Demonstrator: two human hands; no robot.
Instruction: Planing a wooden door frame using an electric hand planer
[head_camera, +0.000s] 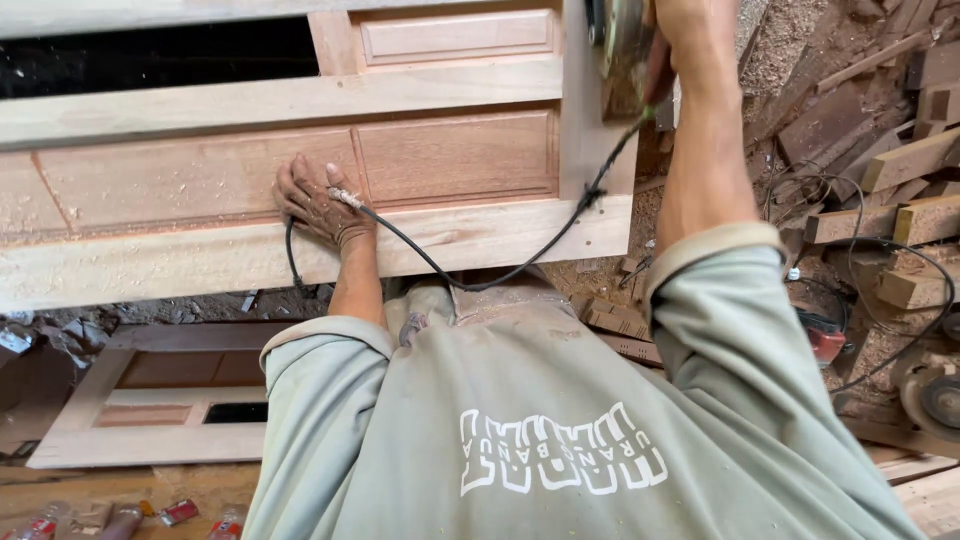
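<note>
left hand (318, 200): flat, fingers spread, palm down on the raised panel of the wooden door (200, 180); black power cord (470, 270) passes over the wrist.
right hand (690, 30): grip wrapped round the body of a power tool (620, 45) at the top edge of view; fingertips partly cut off by the frame.
power tool: sits on the door's right stile, mostly out of view; exact kind cannot be told.
power cord: runs from the tool down across the door's lower right corner, loops under the rail, back up to the left wrist.
door: pale rails and stiles, reddish panels, sawdust on the surface; lies flat in front of the person, dark open gap at upper left.
second door (150, 400): on the floor, lower left, same panel build.
packages: small red-and-white wrappers (178, 512) on the floor, bottom left corner, crumpled; print too small to tell.
offcuts (900, 160): wood scraps piled at right, tangled with black cables.
orange tool (822, 335): on the floor just beside the right sleeve.
</note>
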